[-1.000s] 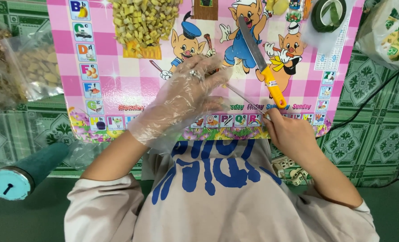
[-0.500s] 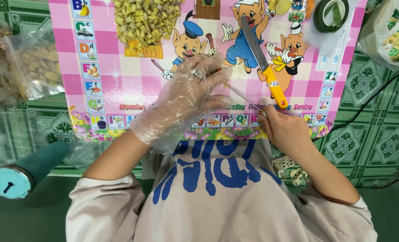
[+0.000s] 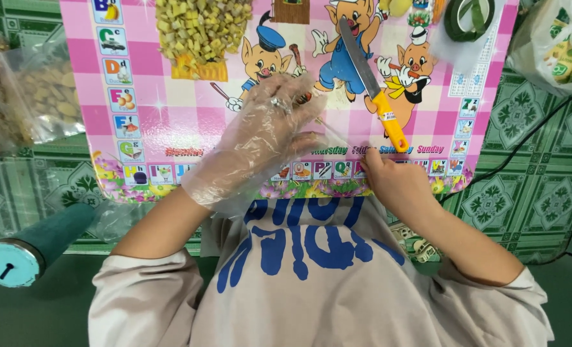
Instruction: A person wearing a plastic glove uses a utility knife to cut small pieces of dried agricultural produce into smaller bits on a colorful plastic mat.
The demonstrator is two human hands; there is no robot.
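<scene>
Gloved left hand (image 3: pixel 260 138), fingers spread, rests on the pink mat (image 3: pixel 170 96). Right hand (image 3: pixel 389 183), fingers curled at the mat's edge, lies beside the yellow-handled knife (image 3: pixel 373 83). Clear bag (image 3: pixel 38 103) at 9 o'clock holds pale pieces.

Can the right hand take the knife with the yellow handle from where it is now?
Probably yes. The right hand lies at the mat's near edge, just below the yellow handle of the knife, and nothing lies between them. The gloved left hand is off to the side.

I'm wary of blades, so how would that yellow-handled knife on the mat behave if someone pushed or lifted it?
The knife lies flat on the glossy pink mat, so a push would probably slide or spin it, not roll it. The blade looks thin yet stiff. It probably lifts best by its yellow handle, near the right hand.
</scene>
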